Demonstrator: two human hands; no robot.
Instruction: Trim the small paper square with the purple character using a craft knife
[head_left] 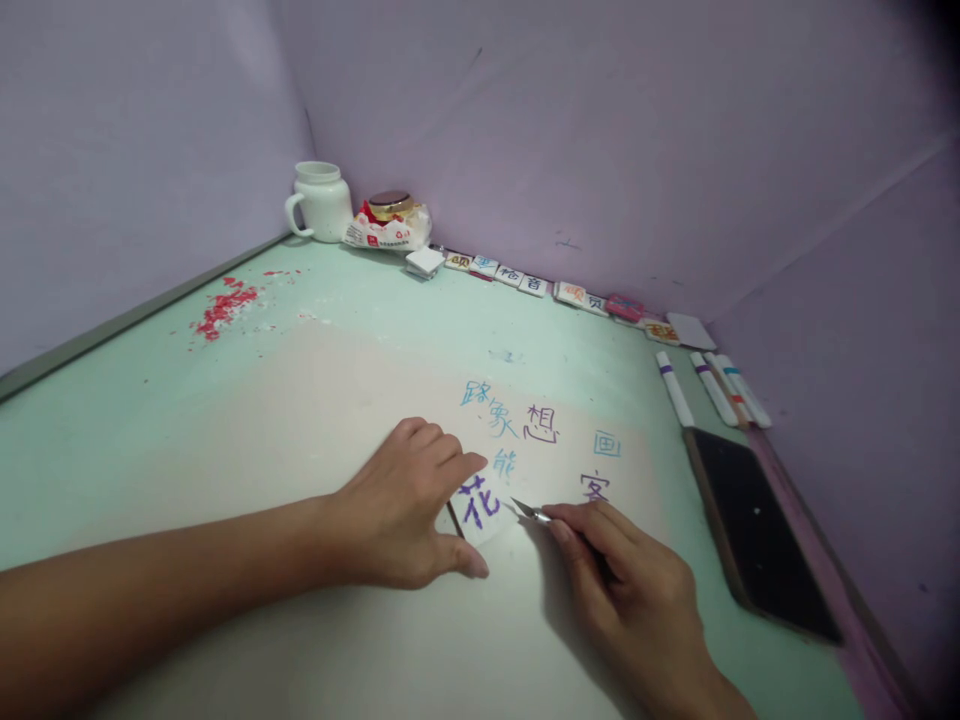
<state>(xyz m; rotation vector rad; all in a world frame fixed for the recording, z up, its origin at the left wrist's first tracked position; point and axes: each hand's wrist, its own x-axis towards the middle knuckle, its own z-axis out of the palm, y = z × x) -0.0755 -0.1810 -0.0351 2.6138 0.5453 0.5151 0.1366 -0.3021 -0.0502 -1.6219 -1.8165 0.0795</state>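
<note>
A cutting step is in hand: a thin knife is pinched in the closed right hand, its metal tip laid at the edge of a small square bearing a purple character. The square is pressed flat on the sheet by the spread left hand, fingers apart, nothing gripped. A steady, shallow stroke along the square's border (so it seems) is what is called for next. The sheet looks matte, smooth paper. Beyond the right hand lie a glossy dark phone and round markers.
</note>
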